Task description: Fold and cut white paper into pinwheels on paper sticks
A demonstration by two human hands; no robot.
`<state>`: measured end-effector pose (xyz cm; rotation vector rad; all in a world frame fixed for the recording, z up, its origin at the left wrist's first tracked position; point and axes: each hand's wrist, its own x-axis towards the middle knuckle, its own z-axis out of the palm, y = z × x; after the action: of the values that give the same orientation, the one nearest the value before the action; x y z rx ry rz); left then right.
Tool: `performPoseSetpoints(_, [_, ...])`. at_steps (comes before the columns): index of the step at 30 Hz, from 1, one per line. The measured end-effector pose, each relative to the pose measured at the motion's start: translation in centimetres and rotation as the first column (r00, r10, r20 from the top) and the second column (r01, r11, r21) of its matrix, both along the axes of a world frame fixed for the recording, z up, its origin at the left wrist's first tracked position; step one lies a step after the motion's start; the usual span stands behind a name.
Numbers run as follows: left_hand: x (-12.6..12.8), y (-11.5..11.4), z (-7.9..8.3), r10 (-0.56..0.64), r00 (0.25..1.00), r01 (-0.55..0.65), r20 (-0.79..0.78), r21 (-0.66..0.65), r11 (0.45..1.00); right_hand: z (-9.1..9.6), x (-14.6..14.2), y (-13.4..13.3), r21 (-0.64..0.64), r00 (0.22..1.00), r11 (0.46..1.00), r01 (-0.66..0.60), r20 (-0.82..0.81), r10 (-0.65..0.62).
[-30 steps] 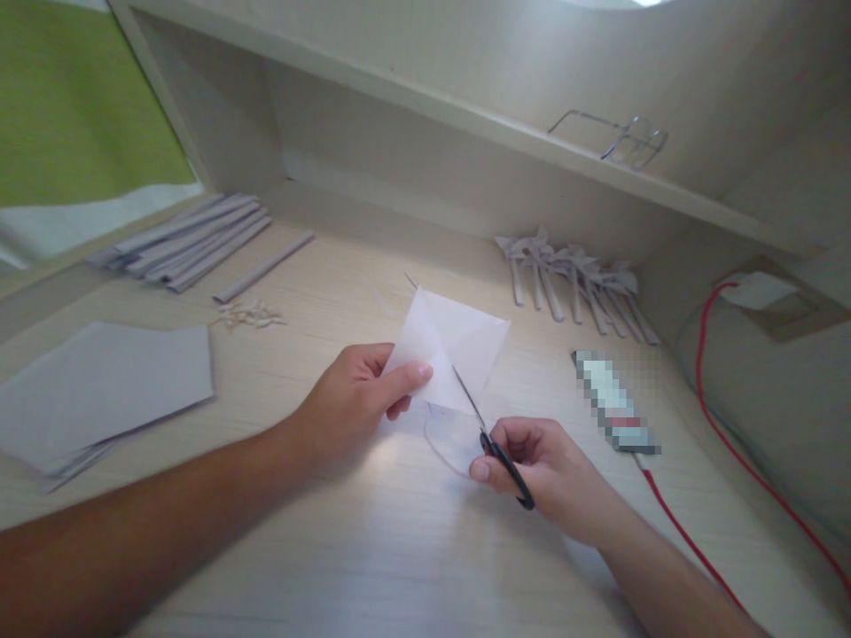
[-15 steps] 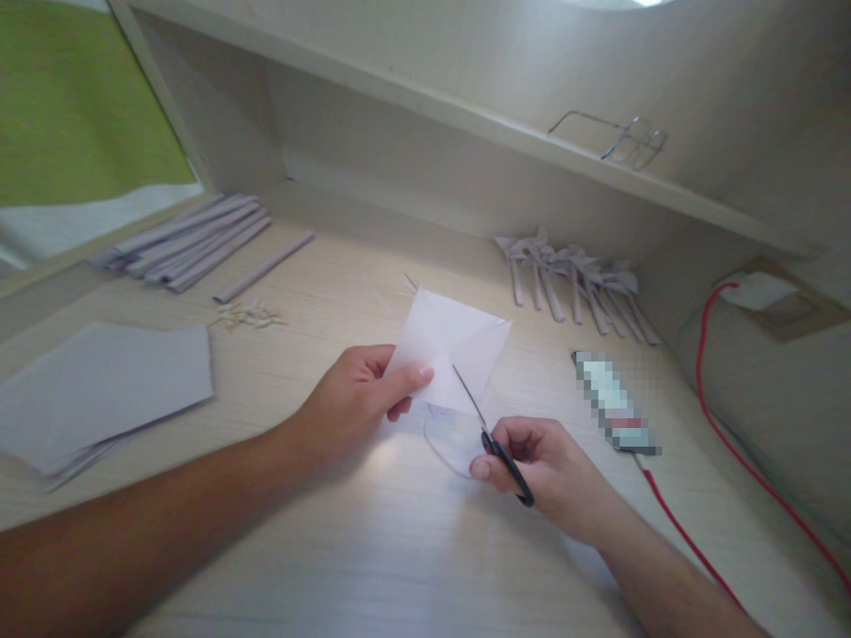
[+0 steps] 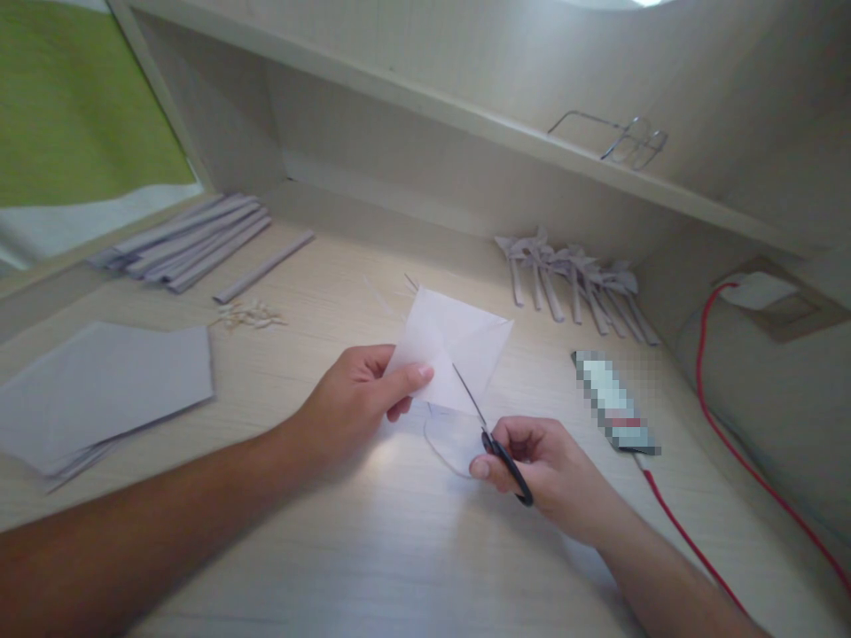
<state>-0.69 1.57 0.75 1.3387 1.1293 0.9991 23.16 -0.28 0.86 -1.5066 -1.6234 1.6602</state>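
A square white sheet of paper (image 3: 458, 332) with diagonal creases is held up over the desk. My left hand (image 3: 378, 385) pinches its left corner, thumb on top and fingers underneath. My right hand (image 3: 538, 470) grips black-handled scissors (image 3: 509, 465), one finger and thumb at the loops. The visible blade lies over the paper, running from the lower right corner towards the middle; the other blade is mostly hidden. Below the paper, a thin pale curved strip or cord (image 3: 442, 454) shows on the desk.
Rolled paper tubes (image 3: 192, 239) and a paper stack (image 3: 120, 381) lie left, near a pile of cotton swabs (image 3: 249, 315). Several paper pinwheels (image 3: 572, 266) rest at the back right. A blurred phone-like device (image 3: 615, 403) has a red cable (image 3: 691, 540). Glasses (image 3: 631, 142) sit on the shelf.
Almost nothing differs. The paper's right edge has shifted very slightly; both hands and the scissors keep their places.
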Motion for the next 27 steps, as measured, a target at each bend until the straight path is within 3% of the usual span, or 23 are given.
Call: performPoseSetpoints(27, [-0.02,-0.04,-0.17,-0.005,1.000,0.005,0.026,0.002,1.000,-0.16,0.16,0.01,-0.012,1.000,1.000,-0.003,0.026,0.003])
